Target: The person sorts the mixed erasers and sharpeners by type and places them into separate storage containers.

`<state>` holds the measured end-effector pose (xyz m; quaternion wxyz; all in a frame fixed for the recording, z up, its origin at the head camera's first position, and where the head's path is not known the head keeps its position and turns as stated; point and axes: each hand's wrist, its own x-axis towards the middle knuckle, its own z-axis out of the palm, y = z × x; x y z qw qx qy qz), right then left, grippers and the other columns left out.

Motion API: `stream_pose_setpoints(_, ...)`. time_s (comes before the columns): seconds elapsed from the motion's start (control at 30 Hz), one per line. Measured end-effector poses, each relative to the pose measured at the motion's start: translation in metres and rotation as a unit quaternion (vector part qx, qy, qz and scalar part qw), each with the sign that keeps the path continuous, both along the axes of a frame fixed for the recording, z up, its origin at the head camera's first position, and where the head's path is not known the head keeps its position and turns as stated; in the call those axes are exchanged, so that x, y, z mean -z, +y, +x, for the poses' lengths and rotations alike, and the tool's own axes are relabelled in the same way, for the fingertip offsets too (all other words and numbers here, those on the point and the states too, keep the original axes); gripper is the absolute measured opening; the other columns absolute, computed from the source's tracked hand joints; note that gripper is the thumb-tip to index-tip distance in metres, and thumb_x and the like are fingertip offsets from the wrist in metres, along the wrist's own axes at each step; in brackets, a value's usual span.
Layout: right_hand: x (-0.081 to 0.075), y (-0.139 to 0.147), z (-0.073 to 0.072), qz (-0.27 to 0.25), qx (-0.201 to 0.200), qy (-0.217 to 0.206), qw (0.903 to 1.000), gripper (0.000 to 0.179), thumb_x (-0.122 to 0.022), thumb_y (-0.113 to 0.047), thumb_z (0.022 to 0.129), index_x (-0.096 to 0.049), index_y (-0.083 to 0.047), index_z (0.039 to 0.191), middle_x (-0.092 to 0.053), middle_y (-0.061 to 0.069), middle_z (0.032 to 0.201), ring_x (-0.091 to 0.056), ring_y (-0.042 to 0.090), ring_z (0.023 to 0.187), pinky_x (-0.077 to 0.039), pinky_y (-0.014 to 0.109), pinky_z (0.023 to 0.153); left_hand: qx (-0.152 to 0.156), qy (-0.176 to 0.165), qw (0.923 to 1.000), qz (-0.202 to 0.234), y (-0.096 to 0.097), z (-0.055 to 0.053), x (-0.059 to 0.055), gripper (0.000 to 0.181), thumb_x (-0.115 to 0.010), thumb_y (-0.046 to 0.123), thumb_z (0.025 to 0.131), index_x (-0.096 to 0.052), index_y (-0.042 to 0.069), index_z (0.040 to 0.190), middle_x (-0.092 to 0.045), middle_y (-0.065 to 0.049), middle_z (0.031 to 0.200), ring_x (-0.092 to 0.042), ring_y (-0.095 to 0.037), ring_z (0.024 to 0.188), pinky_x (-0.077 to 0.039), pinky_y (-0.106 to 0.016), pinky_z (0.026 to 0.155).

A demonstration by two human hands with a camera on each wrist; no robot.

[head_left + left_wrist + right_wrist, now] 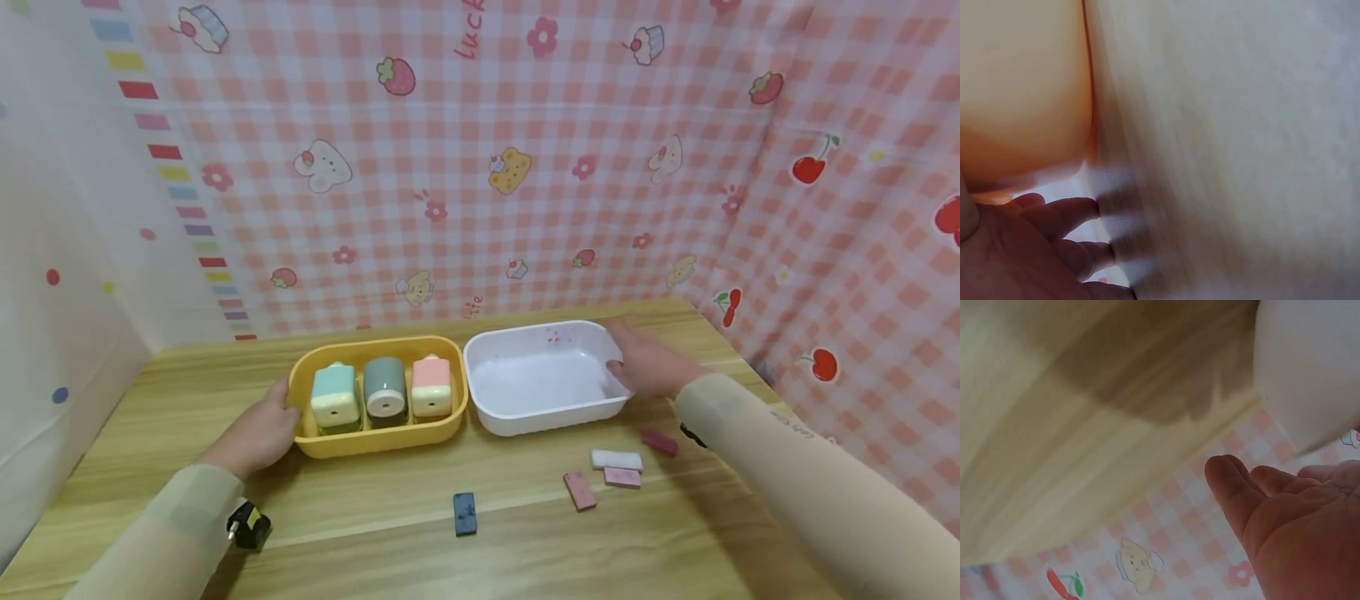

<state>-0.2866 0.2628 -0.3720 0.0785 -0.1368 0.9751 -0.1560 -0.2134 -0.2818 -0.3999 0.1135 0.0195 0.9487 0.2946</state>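
At the left end of a yellow basket point(378, 442) is my left hand point(258, 429), thumb by the wall. In the left wrist view its fingers point(1063, 215) are spread, tips at the table. Three pencil sharpeners stand in the basket: a teal one point(335, 396), a grey one point(386, 387) and a pink one point(431, 385). Beside it sits a white basket point(551, 423) with small pinkish marks on its inner wall. My right hand point(648, 362), slightly blurred, is at its right end; the right wrist view shows its fingers point(1232, 481) fairly straight beside the wall. Contact is unclear.
Several small eraser-like blocks lie on the wooden table point(360, 533): dark blue point(465, 513), pink point(580, 491), white point(617, 460), lilac point(622, 477) and dark red point(660, 442). A checked cloth point(480, 225) hangs behind the table and along its right side.
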Motion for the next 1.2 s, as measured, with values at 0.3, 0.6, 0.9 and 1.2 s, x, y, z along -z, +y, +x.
stream_pose_setpoints(0.3,0.007,-0.003,0.003,-0.039,0.018,-0.066,0.9969,0.076,-0.041,-0.003,0.103,0.000,0.005,0.166,-0.013,0.032,0.172,-0.020,0.050,0.158,-0.015,0.063,0.129,0.000,0.004,1.0000,-0.002,0.002,0.002,-0.002,0.066,-0.024,0.019,0.108,-0.001,-0.007,0.165,-0.026,-0.041,0.163,-0.026,-0.060,0.151,-0.024,-0.074,0.121)
stream_pose_setpoints(0.6,0.007,-0.005,0.005,-0.031,0.028,-0.083,0.9957,0.078,-0.038,-0.001,0.101,0.005,0.003,0.166,-0.021,0.035,0.169,-0.040,0.044,0.149,-0.027,0.062,0.128,-0.002,0.005,0.9998,-0.018,-0.001,-0.001,-0.001,0.063,-0.026,0.022,0.109,-0.012,-0.005,0.164,-0.034,-0.040,0.160,-0.035,-0.058,0.148,-0.032,-0.074,0.118)
stream_pose_setpoints(0.9,0.011,-0.006,0.003,-0.044,0.026,-0.085,0.9950,0.081,-0.042,-0.001,0.100,0.004,0.001,0.167,-0.023,0.033,0.169,-0.038,0.046,0.151,-0.023,0.063,0.128,0.008,0.040,0.9972,-0.062,-0.004,0.003,-0.002,0.066,-0.029,0.037,0.112,-0.023,-0.006,0.162,-0.043,-0.038,0.156,-0.045,-0.058,0.141,-0.039,-0.076,0.111)
stream_pose_setpoints(1.2,0.008,-0.006,0.003,-0.050,0.030,-0.082,0.9949,0.083,-0.043,0.002,0.097,0.003,0.002,0.167,-0.029,0.035,0.166,-0.046,0.042,0.142,-0.028,0.063,0.127,-0.023,0.134,0.9869,-0.086,0.006,0.012,-0.020,0.072,-0.032,0.051,0.112,-0.027,0.002,0.165,-0.040,-0.035,0.160,-0.042,-0.062,0.140,-0.037,-0.078,0.110)
